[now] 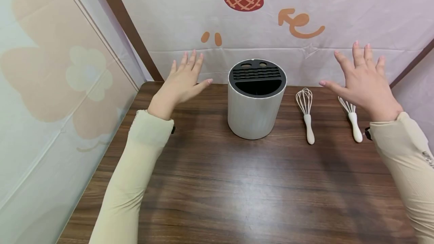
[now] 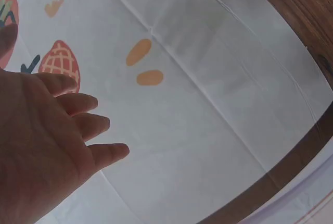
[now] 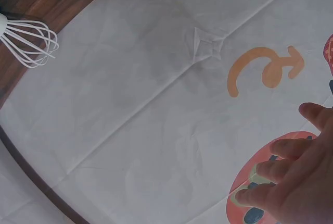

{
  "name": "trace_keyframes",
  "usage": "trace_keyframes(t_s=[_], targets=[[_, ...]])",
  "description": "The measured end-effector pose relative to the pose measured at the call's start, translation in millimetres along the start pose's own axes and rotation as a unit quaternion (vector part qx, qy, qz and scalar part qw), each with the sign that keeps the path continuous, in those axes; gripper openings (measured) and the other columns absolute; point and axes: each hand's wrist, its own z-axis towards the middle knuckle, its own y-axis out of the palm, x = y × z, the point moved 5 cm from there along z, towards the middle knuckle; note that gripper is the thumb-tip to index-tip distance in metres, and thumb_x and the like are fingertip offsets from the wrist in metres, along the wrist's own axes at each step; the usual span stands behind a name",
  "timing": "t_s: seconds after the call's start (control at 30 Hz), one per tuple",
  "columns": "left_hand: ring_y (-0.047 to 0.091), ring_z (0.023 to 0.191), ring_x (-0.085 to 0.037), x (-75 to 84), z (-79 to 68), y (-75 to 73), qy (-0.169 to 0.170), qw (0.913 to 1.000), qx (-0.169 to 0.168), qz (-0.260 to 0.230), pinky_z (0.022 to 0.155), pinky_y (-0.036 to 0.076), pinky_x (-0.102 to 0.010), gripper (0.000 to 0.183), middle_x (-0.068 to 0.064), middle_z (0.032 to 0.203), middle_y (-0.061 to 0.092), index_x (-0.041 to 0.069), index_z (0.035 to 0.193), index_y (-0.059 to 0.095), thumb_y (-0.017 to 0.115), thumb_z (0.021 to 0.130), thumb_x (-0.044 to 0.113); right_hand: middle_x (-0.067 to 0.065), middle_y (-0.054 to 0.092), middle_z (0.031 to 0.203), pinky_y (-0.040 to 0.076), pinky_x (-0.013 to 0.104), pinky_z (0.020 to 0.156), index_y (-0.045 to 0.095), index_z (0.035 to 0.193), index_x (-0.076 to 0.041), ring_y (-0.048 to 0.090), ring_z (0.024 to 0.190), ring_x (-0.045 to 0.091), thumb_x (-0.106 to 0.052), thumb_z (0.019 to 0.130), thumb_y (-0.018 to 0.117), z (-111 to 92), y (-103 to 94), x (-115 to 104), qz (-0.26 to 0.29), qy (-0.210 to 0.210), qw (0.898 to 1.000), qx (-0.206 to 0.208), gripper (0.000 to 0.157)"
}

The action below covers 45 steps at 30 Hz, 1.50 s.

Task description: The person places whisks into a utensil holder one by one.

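Hands point(image 1: 181, 82) outspread, white container point(image 1: 255, 114) between

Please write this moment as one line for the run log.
left hand: holds nothing; right hand: holds nothing; slotted holder: upright on table; whisk, second whisk: on table, right of holder

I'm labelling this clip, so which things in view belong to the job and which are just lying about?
Likely the job's, though neither hand holds anything:
holder, between left hand and right hand
left whisk and right whisk, nearer the right hand

Probably just there:
table
printed cloth behind it
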Motion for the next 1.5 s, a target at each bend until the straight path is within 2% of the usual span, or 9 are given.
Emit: trace_keyframes(t_s=[0.23,0.43,0.53,0.7,1.0,1.17,1.3,1.4,1.5], targets=[[-0.014,0.141,-0.032,11.0,8.2,3.8,0.001,1.0000,-0.007,0.005,0.110,-0.004,-0.057,0.076,-0.013,0.156,-0.011,0.007,0.151,-0.005,0.023,0.099,0.054,0.031,-0.007,0.151,-0.006,0.073,0.098,0.013,0.152,-0.009,-0.012,0.136,0.048,-0.062,0.088,0.049,-0.8,0.5,0.4,-0.003,-0.004,1.000,0.002,0.090],[-0.007,0.143,-0.029,32.8,17.2,14.2,0.018,0.9995,0.003,-0.025,0.112,-0.001,-0.054,0.073,-0.011,0.157,-0.004,0.008,0.152,0.000,0.022,0.099,0.053,0.038,0.027,0.141,0.013,0.070,0.098,0.023,0.147,0.004,0.025,0.129,0.053,-0.046,0.090,0.057,-3.5,-3.2,0.8,0.004,-0.015,1.000,0.024,0.083],[-0.004,0.143,-0.029,43.3,20.6,20.0,0.026,0.9993,0.004,-0.027,0.112,0.001,-0.053,0.072,-0.011,0.157,-0.002,0.009,0.152,0.001,0.021,0.099,0.053,0.036,0.039,0.134,0.021,0.066,0.095,0.030,0.142,0.007,0.034,0.121,0.054,-0.038,0.090,0.059,-5.8,-2.2,2.7,0.014,-0.009,1.000,0.026,0.075],[-0.003,0.143,-0.028,55.6,26.0,24.7,0.036,0.9990,0.006,-0.026,0.113,0.001,-0.052,0.070,-0.010,0.158,-0.001,0.009,0.152,0.003,0.020,0.100,0.053,0.036,0.040,0.133,0.027,0.065,0.094,0.036,0.137,0.011,0.036,0.116,0.057,-0.038,0.093,0.053,-10.3,3.0,9.9,0.021,0.016,1.000,-0.004,0.068],[-0.006,0.143,-0.025,60.4,31.0,29.4,0.036,0.9992,0.005,-0.013,0.112,-0.001,-0.052,0.061,-0.007,0.158,-0.001,0.011,0.153,0.008,0.022,0.102,0.041,0.039,0.039,0.131,0.029,0.067,0.092,0.040,0.130,0.019,0.034,0.118,0.057,-0.045,0.096,0.045,-16.5,11.3,28.3,0.017,0.051,0.997,-0.050,0.073],[-0.004,0.143,-0.025,61.0,32.7,31.1,0.031,0.9995,0.007,-0.007,0.113,0.000,-0.051,0.059,-0.005,0.158,0.001,0.009,0.152,0.007,0.020,0.102,0.037,0.040,0.047,0.122,0.033,0.066,0.087,0.048,0.124,0.018,0.040,0.111,0.058,-0.043,0.095,0.046,-22.0,16.0,41.6,0.059,0.070,0.995,-0.043,0.067],[-0.002,0.144,-0.024,61.0,34.6,32.0,0.032,0.9994,0.013,-0.003,0.113,0.002,-0.051,0.058,-0.003,0.158,0.003,0.008,0.152,0.007,0.019,0.102,0.035,0.034,0.061,0.103,0.038,0.062,0.079,0.060,0.112,0.011,0.051,0.096,0.056,-0.039,0.095,0.049,-28.0,23.1,56.5,0.090,0.082,0.992,-0.023,0.055],[-0.001,0.144,-0.022,61.3,35.6,32.9,0.034,0.9993,0.015,-0.004,0.113,0.002,-0.051,0.058,-0.002,0.158,0.003,0.008,0.152,0.008,0.019,0.102,0.034,0.032,0.061,0.102,0.039,0.060,0.078,0.063,0.109,0.009,0.052,0.095,0.054,-0.038,0.095,0.049,-32.8,33.3,71.7,0.112,0.098,0.988,-0.034,0.051],[-0.002,0.143,-0.022,61.9,36.5,35.0,0.035,0.9992,0.015,-0.006,0.113,0.002,-0.051,0.058,-0.003,0.158,0.003,0.007,0.152,0.008,0.020,0.102,0.034,0.035,0.057,0.110,0.039,0.061,0.081,0.060,0.111,0.013,0.050,0.101,0.055,-0.035,0.096,0.049,-38.2,44.5,87.2,0.133,0.114,0.983,-0.050,0.052]])
